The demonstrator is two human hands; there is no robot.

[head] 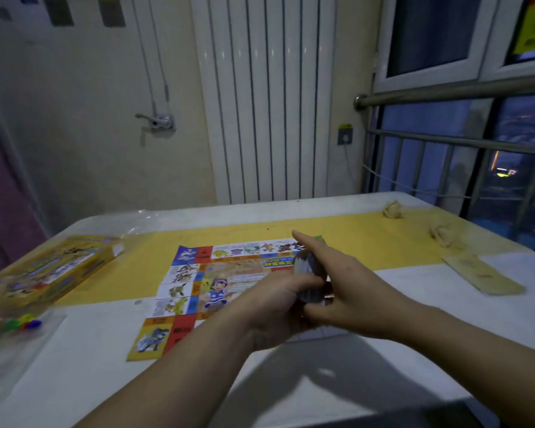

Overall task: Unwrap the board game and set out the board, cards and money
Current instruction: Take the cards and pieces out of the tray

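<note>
Lying flat on a yellow-striped white table (420, 282) by a radiator (266, 103), the board (183, 291) is running lengthwise left-right; left hand (278, 304) and right hand (346, 288) are clasping a blurred card stack (310, 271) over it, pointing up-and-away.

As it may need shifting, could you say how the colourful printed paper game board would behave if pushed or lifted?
The colourful printed paper game board looks like a thin sheet lying flat on the white table, so it would probably flop if lifted. It seems light, so a push may buckle it rather than slide it whole.
</note>
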